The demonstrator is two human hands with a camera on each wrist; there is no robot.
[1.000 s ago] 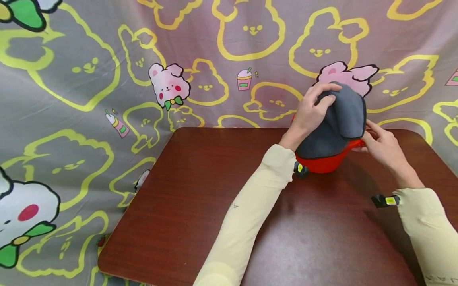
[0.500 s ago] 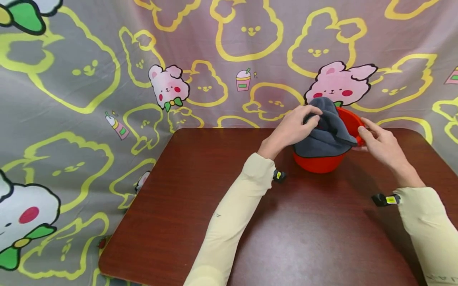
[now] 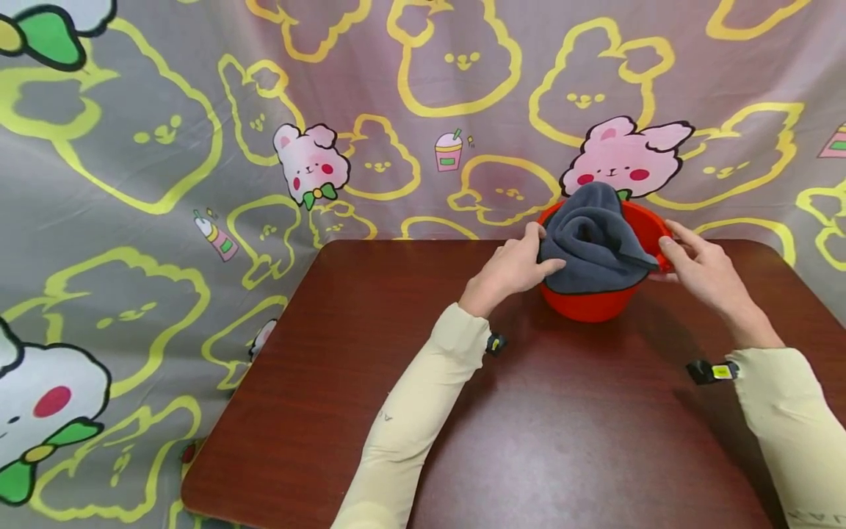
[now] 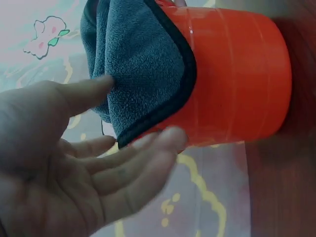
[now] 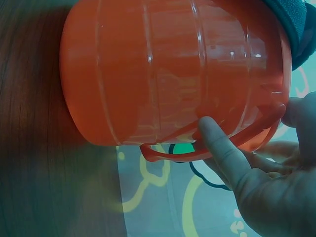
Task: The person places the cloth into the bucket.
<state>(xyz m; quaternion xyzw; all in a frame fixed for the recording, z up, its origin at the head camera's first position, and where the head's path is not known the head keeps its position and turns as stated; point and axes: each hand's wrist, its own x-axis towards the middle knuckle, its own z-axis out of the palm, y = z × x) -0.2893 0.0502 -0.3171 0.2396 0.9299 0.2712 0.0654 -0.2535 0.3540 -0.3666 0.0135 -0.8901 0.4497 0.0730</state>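
A red plastic bucket [image 3: 590,306] stands upright at the back right of the table [image 3: 370,382]. A dark grey towel [image 3: 598,242] with black edging is bunched in its mouth and drapes over the near rim. My left hand [image 3: 507,270] is at the bucket's left side, fingers spread and thumb close to the towel; in the left wrist view the fingers [image 4: 133,182] extend beside the towel's hanging corner. My right hand [image 3: 707,275] holds the bucket at its right rim and red handle [image 5: 182,157], thumb at the rim, some fingers hidden behind the handle.
A cloth backdrop [image 3: 370,66] with yellow bear outlines and pink rabbits hangs behind and to the left of the table. The table's left edge and rounded corner show at lower left. A small black device [image 3: 710,371] is worn at the right wrist.
My left hand has let the raised towel drop onto the bucket and moved left and down to the bucket's side. The right hand stays at the rim.
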